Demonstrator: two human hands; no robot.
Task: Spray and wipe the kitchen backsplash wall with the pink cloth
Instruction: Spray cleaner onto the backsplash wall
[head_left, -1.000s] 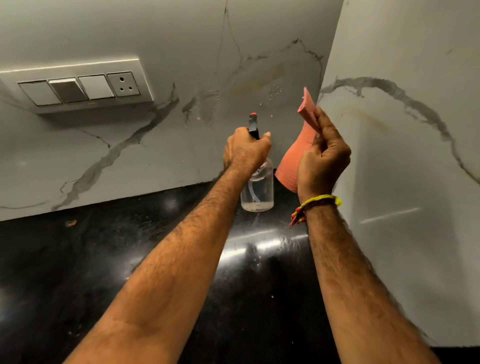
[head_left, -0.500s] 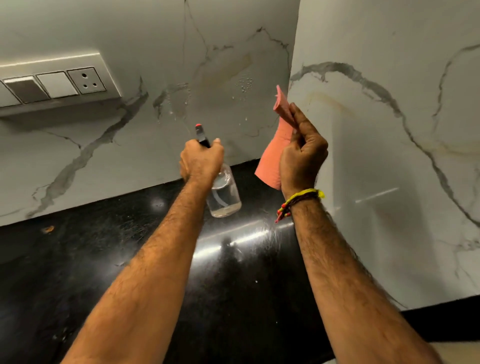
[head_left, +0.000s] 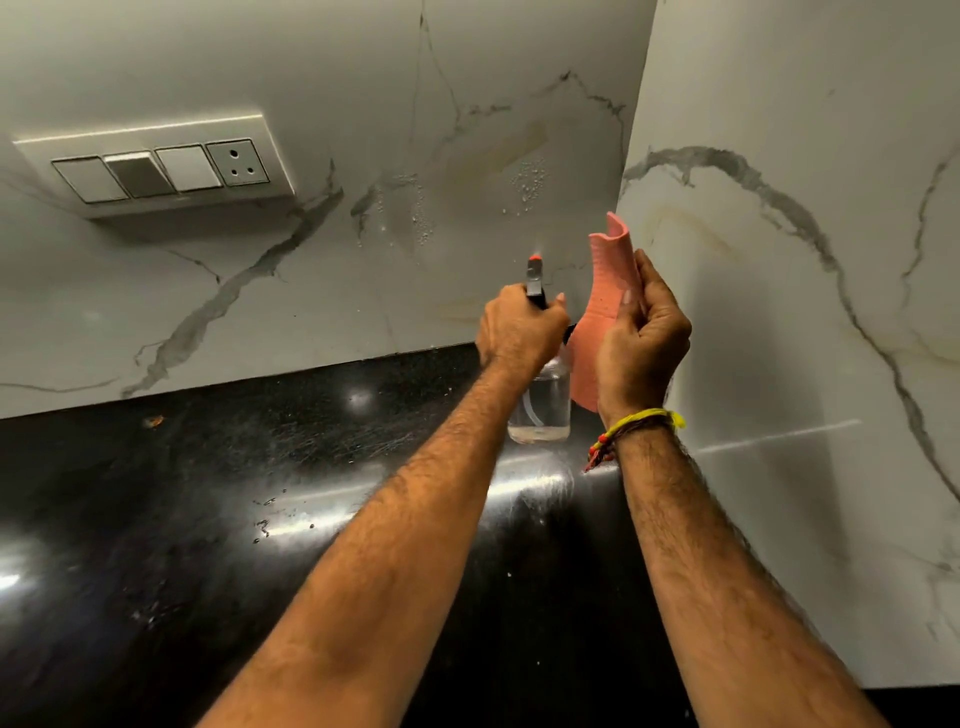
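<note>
Cloth (head_left: 602, 312) now raised upright, pinched in right hand (head_left: 641, 338); left hand (head_left: 519, 327) clamped round bottle (head_left: 540, 410), aimed at wall (head_left: 467, 171); fresh droplets there; wiping likely next.

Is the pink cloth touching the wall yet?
Apart. In the head view the pink cloth stands upright, held in the right hand, and grey backsplash wall shows around its top edge, with no part pressed flat against it.

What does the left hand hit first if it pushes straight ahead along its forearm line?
Likely the marble backsplash wall, near the wet droplet patch. The left hand grips the spray bottle, whose nozzle leads, so the nozzle would probably touch first. Depth is unclear.
</note>
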